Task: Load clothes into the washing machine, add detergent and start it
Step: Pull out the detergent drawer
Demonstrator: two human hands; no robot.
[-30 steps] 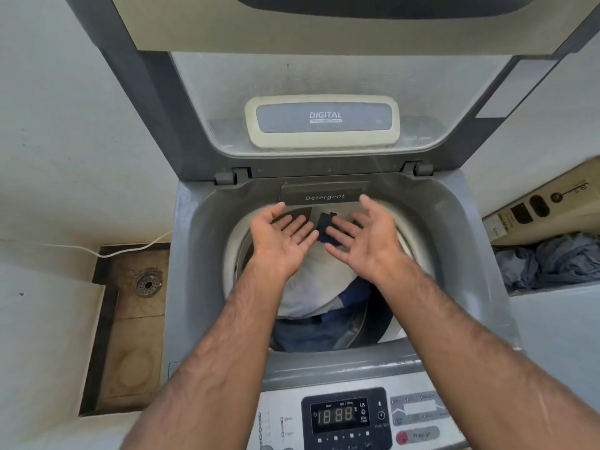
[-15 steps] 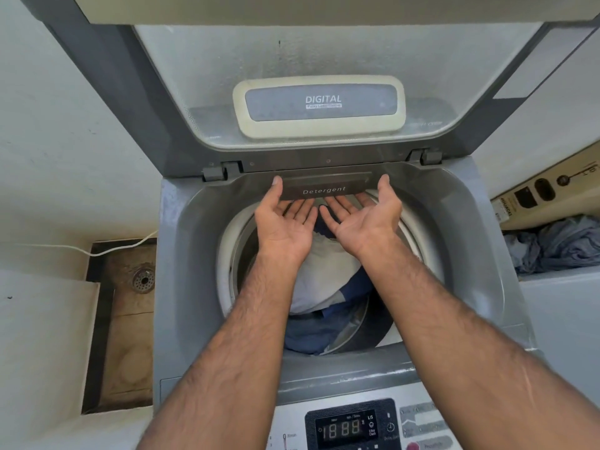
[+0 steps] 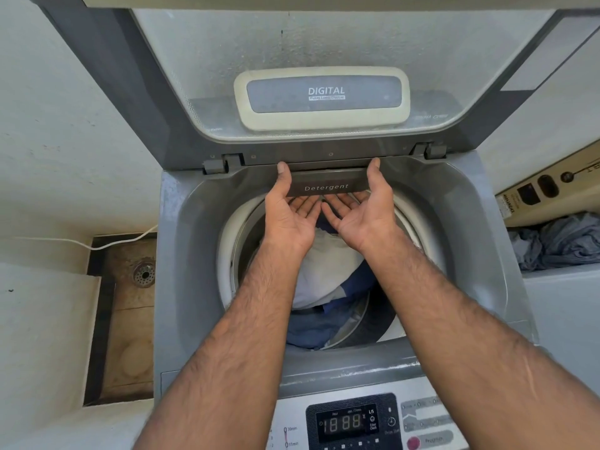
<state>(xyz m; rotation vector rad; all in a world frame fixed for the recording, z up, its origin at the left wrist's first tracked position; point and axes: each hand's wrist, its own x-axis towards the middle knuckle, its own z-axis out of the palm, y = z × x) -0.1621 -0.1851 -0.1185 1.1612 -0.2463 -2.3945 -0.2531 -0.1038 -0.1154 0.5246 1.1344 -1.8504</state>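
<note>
Since the left hand [image 3: 289, 219] and right hand [image 3: 365, 216], palms up at frame centre, each pinch one end of the detergent drawer [image 3: 328, 187] above the clothes [image 3: 328, 271] in the tub [image 3: 226, 254], an uneven pull would likely skew and jam it.

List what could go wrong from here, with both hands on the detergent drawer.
1. The left hand and right hand hold the detergent drawer at its two ends; an uneven pull may skew or jam it.
2. The raised lid stands directly behind the hands; a jolt might bring it down on them.
3. The clothes lie below the drawer, so spilled detergent could drop on them undiluted.
</note>
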